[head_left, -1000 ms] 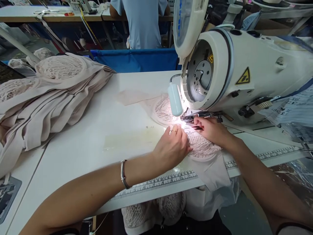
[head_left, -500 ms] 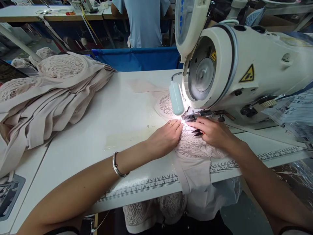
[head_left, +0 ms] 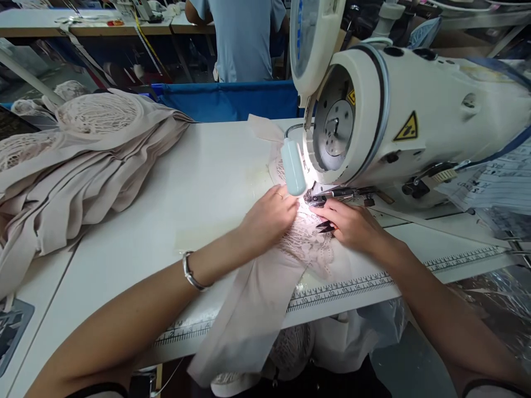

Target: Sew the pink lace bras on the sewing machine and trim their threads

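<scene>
A pale pink lace bra (head_left: 307, 244) lies under the needle area of a white sewing machine (head_left: 442, 110), its plain fabric band hanging over the table's front edge. My left hand (head_left: 269, 218) has its fingers bent together on the lace, left of the presser foot (head_left: 317, 200). Just right of that foot, my right hand (head_left: 354, 224) rests its fingertips on the same lace. Thread snips (head_left: 327, 226) with dark blades are tucked in the right hand, points toward the left. The fingertips' exact hold on the lace is partly hidden. A small lamp (head_left: 293, 168) lights the spot.
A pile of similar lace pieces (head_left: 99, 113) lies at the left. A ruler strip (head_left: 340, 292) runs along the table's front edge. More lace pieces (head_left: 292, 345) hang below it. Beyond a blue cloth (head_left: 228, 99) sits a person in a blue shirt (head_left: 243, 41).
The lace bra has turned under the machine, and its band has swung left across the table edge. My left hand has shifted slightly left. The machine's inner wheel has rotated.
</scene>
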Motion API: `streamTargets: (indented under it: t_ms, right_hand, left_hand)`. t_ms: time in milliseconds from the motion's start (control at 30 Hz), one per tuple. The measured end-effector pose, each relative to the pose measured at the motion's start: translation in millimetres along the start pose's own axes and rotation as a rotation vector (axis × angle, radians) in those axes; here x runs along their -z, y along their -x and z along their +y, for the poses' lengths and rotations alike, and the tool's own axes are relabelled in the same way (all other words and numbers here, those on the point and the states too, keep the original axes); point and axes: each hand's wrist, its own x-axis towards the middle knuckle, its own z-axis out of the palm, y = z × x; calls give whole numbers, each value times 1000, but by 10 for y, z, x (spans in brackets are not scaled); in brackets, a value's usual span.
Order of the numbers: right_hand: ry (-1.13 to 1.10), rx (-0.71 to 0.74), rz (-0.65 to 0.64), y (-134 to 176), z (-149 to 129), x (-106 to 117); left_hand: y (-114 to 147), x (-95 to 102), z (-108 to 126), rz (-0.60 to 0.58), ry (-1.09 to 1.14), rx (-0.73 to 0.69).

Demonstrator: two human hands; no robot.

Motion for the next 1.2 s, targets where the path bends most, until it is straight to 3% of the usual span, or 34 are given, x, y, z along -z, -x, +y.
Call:
streamTargets:
  t_ms: [100, 200, 333, 567, 700, 833, 1000, 1200]
  right_hand:
    - [-40, 21, 15, 16, 18, -3]
    - [-86, 25, 74, 55, 65, -50]
    - [-121, 50, 152, 77, 94, -106]
    - [-100, 253, 239, 0, 40, -36]
    - [-127, 259, 237, 4, 60, -55]
    - [-179, 206, 193, 19, 84, -111]
    - [-198, 185, 207, 15, 73, -116]
    - [-185, 196, 205, 11, 61, -73]
  left_hand:
    - [13, -80, 257, 66, 93, 36]
    - [45, -123, 347, 35, 170, 19]
    - [51, -78, 230, -26, 243, -34]
    - [26, -56, 63, -42, 288, -72]
    - [4, -51, -85, -42, 333, -132]
    - [-15, -69, -196, -38, 352, -106]
    - [-7, -119, -119, 14, 197, -131]
    - [4, -106, -60, -4, 79, -142]
